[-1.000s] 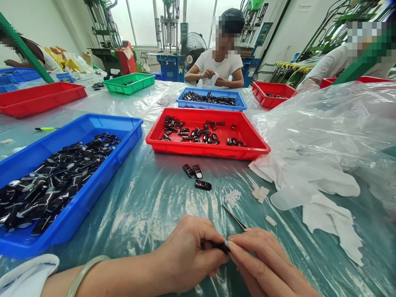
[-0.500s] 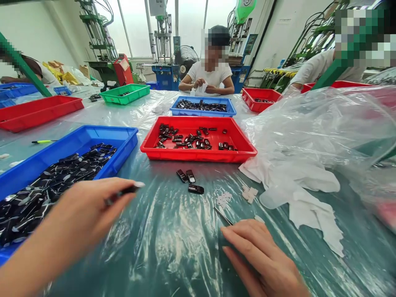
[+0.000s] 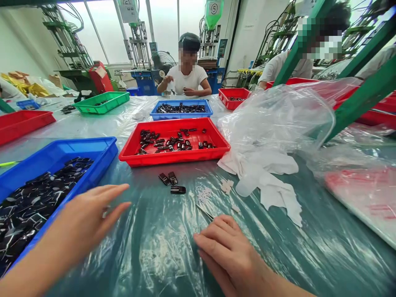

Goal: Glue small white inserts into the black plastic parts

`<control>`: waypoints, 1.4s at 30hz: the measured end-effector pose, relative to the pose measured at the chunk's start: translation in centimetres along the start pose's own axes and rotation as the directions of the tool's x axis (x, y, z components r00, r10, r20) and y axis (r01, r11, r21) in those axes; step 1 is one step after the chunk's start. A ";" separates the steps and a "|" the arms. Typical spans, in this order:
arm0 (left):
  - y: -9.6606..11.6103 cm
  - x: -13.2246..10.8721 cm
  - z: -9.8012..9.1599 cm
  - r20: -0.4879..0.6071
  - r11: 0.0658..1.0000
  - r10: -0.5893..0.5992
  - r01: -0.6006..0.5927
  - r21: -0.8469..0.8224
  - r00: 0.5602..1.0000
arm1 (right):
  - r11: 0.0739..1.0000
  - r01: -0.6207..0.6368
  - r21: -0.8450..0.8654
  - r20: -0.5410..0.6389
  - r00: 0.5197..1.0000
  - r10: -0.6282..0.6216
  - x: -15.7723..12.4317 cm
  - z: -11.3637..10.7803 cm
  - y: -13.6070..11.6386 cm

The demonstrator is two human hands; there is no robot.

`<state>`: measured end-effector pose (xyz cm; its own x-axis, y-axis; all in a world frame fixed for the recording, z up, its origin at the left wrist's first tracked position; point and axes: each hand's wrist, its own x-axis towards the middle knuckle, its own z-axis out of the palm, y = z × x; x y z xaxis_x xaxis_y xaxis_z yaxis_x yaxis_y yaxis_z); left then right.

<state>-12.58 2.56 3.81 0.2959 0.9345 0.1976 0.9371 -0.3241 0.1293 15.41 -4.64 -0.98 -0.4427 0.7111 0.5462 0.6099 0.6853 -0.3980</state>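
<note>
My left hand point(image 3: 89, 210) hovers beside the near blue tray point(image 3: 105, 150), with thumb and forefinger spread and nothing visible between them. Small glossy black pieces point(image 3: 46, 194) fill that tray. My right hand point(image 3: 229, 251) rests low over the table, fingers closed around slim metal tweezers point(image 3: 204, 211) whose tip points forward and left. Ahead of the hands lie three black parts point(image 3: 177, 189) on the plastic-covered green table. Near the tweezers are a patch of small whitish bits point(image 3: 203, 194) and a pale pinkish cluster point(image 3: 227, 186).
Behind the loose parts stands a red tray point(image 3: 175, 156) with scattered black pieces, then a smaller blue tray point(image 3: 182, 115). White cloths point(image 3: 272, 185) and clear plastic sheeting point(image 3: 266, 115) lie to the right. A co-worker point(image 3: 185, 78) sits opposite; green posts point(image 3: 365, 99) slant at right.
The black piece with a pale tip has left my left hand, whose fingers have parted. My view has turned right; the right hand keeps the tweezers.
</note>
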 end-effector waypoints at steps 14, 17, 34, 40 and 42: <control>8.4 5.4 6.0 0.168 0.965 0.256 -0.260 0.002 0.952 | 1.000 -0.021 -0.013 -0.010 1.000 0.021 0.2 -0.8 0.7; 8.0 5.5 6.1 0.164 0.960 0.280 -0.277 -0.042 0.946 | 1.000 -0.022 -0.001 -0.017 1.000 0.022 0.3 -0.8 0.8; 10.1 1.8 1.8 0.402 0.381 0.258 0.289 -0.878 0.879 | 0.783 -0.411 0.467 0.100 0.904 0.415 0.6 -0.9 0.9; 10.8 1.7 3.8 0.559 -0.016 0.193 0.572 -0.820 0.806 | 0.354 -0.674 0.649 0.391 0.694 0.605 1.0 -0.9 0.2; 11.0 1.6 4.2 0.575 -0.001 0.212 0.589 -0.808 0.790 | 0.286 -0.688 0.667 0.412 0.661 0.627 1.1 -0.9 0.2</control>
<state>-1.04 1.14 1.50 0.5387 0.7542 -0.3755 0.0237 0.4319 0.9016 15.62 -3.88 0.18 -0.1808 0.9644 -0.1929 0.0412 -0.1886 -0.9812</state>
